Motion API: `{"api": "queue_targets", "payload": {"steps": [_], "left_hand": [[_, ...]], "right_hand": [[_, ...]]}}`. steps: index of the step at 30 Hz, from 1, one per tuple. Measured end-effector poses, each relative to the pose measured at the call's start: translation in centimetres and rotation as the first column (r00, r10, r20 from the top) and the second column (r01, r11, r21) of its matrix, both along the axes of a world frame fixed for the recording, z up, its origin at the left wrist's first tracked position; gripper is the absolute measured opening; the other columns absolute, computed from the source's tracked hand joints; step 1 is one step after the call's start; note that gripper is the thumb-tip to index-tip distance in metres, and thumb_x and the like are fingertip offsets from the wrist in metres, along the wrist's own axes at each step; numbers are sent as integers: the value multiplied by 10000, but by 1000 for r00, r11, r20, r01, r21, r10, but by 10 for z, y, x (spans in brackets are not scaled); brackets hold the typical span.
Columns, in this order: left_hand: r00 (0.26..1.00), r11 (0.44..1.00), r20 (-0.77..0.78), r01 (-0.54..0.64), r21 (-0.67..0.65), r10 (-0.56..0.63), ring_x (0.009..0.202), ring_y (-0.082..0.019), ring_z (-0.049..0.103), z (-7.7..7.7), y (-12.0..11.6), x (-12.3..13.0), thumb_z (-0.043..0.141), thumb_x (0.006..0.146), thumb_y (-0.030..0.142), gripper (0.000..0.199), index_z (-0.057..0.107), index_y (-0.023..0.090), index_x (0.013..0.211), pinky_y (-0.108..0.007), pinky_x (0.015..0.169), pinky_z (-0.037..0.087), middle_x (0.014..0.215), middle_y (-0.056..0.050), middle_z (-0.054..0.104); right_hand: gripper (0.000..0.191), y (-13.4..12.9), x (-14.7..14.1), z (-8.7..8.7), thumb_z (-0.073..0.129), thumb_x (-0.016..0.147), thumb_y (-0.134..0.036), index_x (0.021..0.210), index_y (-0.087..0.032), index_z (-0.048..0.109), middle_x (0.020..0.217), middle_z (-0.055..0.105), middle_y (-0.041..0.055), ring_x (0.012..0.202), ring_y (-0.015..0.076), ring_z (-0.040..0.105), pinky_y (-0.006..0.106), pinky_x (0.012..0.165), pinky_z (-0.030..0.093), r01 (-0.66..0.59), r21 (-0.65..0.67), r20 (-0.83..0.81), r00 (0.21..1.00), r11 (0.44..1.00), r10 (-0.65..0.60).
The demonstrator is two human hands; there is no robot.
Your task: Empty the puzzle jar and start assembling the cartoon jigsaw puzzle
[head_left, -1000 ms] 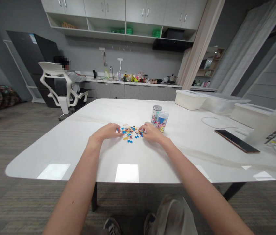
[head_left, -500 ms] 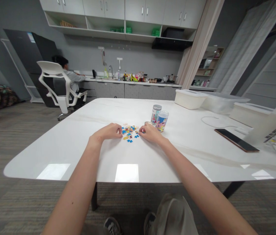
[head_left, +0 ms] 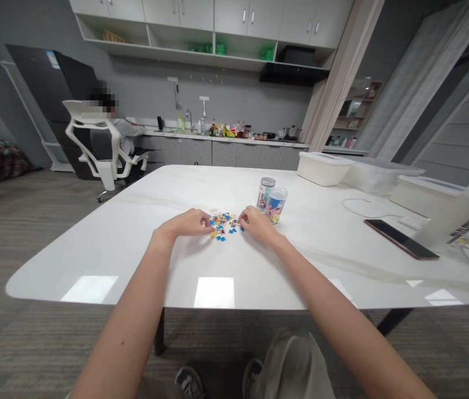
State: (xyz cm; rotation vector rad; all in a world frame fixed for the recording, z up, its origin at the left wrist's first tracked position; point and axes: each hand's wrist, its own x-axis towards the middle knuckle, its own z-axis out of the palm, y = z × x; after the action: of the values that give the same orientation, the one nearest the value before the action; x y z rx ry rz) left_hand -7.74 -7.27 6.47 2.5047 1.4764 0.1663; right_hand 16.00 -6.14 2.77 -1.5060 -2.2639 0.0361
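Observation:
A small heap of loose jigsaw puzzle pieces (head_left: 221,219), mostly blue, yellow and white, lies spread on the white table (head_left: 134,221). My left hand (head_left: 192,223) rests at the heap's left edge, fingers curled and thumb beside the pieces; anything between its fingertips is too small to make out. On the right side, my right hand (head_left: 256,223) has thumb and forefinger pinched together at a puzzle piece. Just behind it stand a can with a silver lid (head_left: 266,188) and a clear-topped cup with a cartoon print (head_left: 276,206), both upright.
To the right lie a dark phone (head_left: 400,239) and a white cable (head_left: 352,200). Lidded storage boxes (head_left: 323,169) line the table's far right. Beyond the table, a person sits on a white chair (head_left: 112,147) by the kitchen counter (head_left: 226,138).
My left hand has shifted slightly right, its fingertips closer over the pieces. My right fingers have drawn a little right and up, and the silver round edge behind that hand is now hidden.

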Motion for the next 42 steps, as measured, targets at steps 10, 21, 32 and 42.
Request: {"api": "queue_targets", "payload": {"steps": [10,21,32,42], "left_hand": [[987,983,-68,-135,122,144,783,-194,626,-5,7,-1,486,807,314,273,664,183,968,-255,655,413,852,-71,705],[982,982,-98,-151,110,162,783,-196,626,-6,8,-9,548,781,404,279,712,193,862,-250,668,413,825,-69,712],[992,988,-47,-111,107,116,765,-198,614,-4,12,-15,630,735,374,233,754,201,827,-253,658,400,805,-62,698],[992,988,-69,-101,118,109,770,-183,624,-5,12,-14,622,761,291,186,761,204,849,-245,694,423,859,-58,712]], "right_hand": [[175,-1,0,-2,516,846,-169,863,-154,690,923,644,86,839,169,588,245,703,413,-2,-63,24,1000,998,4],[158,1,3,-3,558,820,-183,849,-173,712,909,639,73,839,166,592,238,690,412,-55,-62,18,998,997,57],[177,3,3,-7,529,840,-146,910,-162,691,1005,632,89,953,179,582,265,838,433,-72,1,-12,997,997,72],[279,5,-10,-10,431,943,-192,1077,-164,674,1156,677,98,1092,183,585,299,954,394,-182,-42,28,983,982,184]]}}
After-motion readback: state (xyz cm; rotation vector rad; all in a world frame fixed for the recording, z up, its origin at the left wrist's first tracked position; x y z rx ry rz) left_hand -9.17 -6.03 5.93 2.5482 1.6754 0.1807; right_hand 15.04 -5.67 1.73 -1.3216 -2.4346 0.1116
